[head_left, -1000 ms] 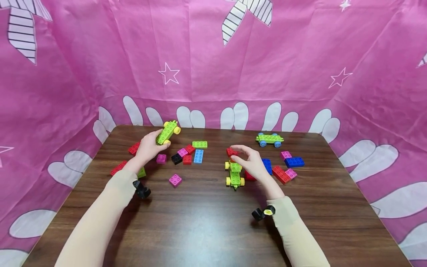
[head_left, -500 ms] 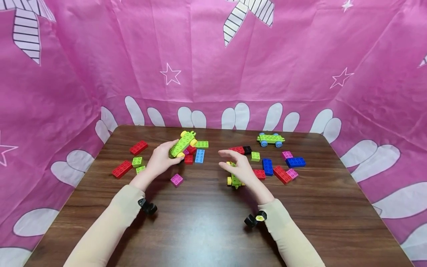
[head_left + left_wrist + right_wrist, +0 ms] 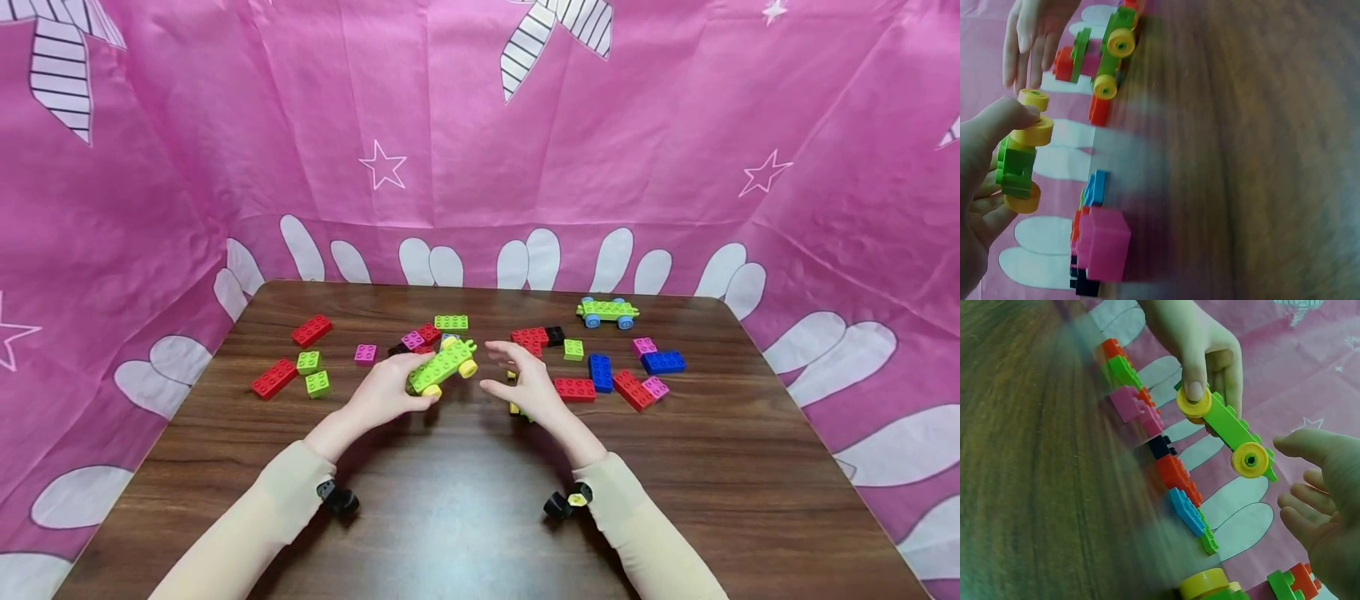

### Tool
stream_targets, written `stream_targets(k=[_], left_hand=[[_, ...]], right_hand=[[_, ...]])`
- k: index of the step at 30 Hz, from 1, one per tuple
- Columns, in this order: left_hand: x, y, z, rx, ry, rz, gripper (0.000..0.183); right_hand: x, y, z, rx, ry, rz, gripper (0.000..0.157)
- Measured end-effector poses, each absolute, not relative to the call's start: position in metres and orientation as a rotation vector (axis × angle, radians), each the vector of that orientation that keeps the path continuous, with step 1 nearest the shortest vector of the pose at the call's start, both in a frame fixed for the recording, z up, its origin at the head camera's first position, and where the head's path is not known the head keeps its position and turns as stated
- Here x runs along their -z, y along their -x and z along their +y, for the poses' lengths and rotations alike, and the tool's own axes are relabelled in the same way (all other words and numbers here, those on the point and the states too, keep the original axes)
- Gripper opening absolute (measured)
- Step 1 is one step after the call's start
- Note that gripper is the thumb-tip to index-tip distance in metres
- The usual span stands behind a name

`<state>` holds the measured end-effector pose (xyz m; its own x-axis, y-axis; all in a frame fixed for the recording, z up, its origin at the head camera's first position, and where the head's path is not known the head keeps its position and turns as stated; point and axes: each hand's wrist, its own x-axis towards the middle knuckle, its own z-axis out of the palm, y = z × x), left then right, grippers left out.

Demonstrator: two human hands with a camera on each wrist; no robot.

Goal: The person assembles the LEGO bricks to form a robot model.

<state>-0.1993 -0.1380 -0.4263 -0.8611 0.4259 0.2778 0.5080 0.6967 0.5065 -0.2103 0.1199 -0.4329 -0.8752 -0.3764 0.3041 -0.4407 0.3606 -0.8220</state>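
Note:
My left hand point(image 3: 382, 393) grips the rear end of a lime-green toy car base point(image 3: 447, 363) with yellow wheels, raised above the table and slanting up to the right. In the right wrist view the left thumb presses beside a yellow wheel point(image 3: 1251, 460). My right hand point(image 3: 531, 390) is near the base's front end, fingers apart and holding nothing. Below the right hand, mostly hidden in the head view, stands a second green car point(image 3: 1110, 59) with yellow wheels. The left wrist view shows a pink brick, a green piece and a red brick point(image 3: 1064, 62) stacked on it.
A green car base with blue wheels point(image 3: 607, 313) stands at the back right. Loose bricks lie on both sides: red point(image 3: 274, 379), lime point(image 3: 317, 383) and pink point(image 3: 365, 354) at left, blue point(image 3: 600, 372) and red point(image 3: 575, 390) at right. A pink curtain point(image 3: 465, 167) borders the table.
My left hand has carried the car base rightward and nearer to me. My right hand has drawn away from the red brick by the second car, moving left toward the held base.

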Motion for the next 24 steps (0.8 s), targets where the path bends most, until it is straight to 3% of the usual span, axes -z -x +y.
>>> stream_targets(k=[6, 24], left_hand=[[0.427, 0.189, -0.130, 0.809, 0.824, -2.834, 0.063], [0.439, 0.163, -0.118, 0.724, 0.803, -2.928, 0.061]], right_hand=[[0.437, 0.207, 0.117, -1.461, -0.857, -2.597, 0.060], [0.450, 0.197, 0.108, -1.190, -0.984, -2.777, 0.052]])
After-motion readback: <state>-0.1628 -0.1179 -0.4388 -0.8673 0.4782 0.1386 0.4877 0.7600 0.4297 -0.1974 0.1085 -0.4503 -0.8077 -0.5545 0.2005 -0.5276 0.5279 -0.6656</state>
